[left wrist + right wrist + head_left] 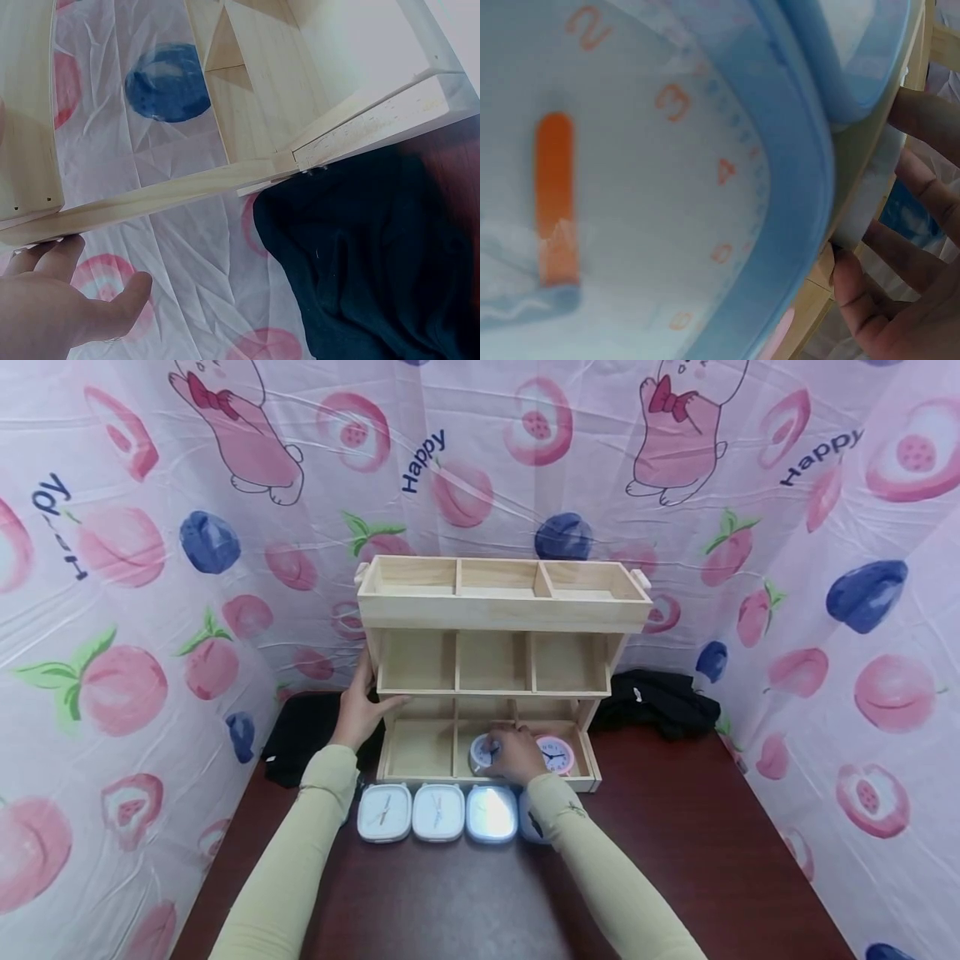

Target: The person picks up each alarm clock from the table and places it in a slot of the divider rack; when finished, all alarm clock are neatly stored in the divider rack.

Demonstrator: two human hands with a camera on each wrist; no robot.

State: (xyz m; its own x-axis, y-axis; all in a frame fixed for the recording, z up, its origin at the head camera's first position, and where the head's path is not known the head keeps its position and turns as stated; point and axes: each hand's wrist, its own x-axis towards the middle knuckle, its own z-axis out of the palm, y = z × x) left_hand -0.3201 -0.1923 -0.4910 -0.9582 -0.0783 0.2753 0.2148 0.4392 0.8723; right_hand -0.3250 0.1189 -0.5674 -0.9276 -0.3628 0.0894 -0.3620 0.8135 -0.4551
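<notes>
A three-tier wooden storage box (506, 615) stands at the back of the table, its tiers split into compartments. My right hand (517, 755) pinches a small round white alarm clock (478, 762) in the bottom tier's middle compartment; its pale side (862, 199) shows between the fingers in the right wrist view. Right of it, a round pink alarm clock (557, 755) lies face up in the right compartment. My left hand (360, 710) rests against the box's left side, its fingers touching a wooden side strut (142, 204) from below in the left wrist view.
In front of the box is a row of square clocks: two white ones (385, 813) (438, 813), a pale blue one (492, 815), and another (529, 827) partly behind my right sleeve. Black cloth lies left (300, 735) and right (656, 703) of the box. Patterned sheets surround the table.
</notes>
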